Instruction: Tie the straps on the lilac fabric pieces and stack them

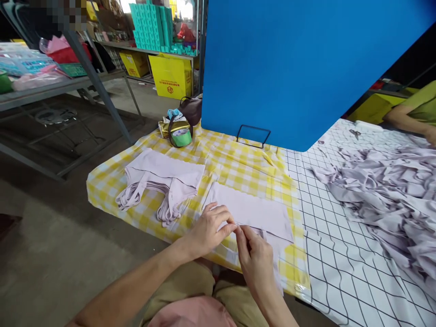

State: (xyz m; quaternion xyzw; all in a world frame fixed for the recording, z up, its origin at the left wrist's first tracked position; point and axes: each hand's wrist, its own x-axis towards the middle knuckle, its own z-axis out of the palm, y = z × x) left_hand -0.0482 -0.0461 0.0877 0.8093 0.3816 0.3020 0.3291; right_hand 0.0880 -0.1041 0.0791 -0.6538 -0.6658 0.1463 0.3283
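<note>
A flat pale lilac garment lies on the yellow checked tablecloth right in front of me. My left hand rests on its near left edge, fingers curled and pinching the fabric. Just to the right, my right hand pinches the same near edge with thumb and fingertips. To the left lies a neat stack of folded lilac garments with their straps hanging toward me.
A loose heap of lilac garments covers the white grid cloth at right. A tall blue board stands behind on a wire stand. Green tape roll and a dark bag sit at the back. Another person's arm shows far right.
</note>
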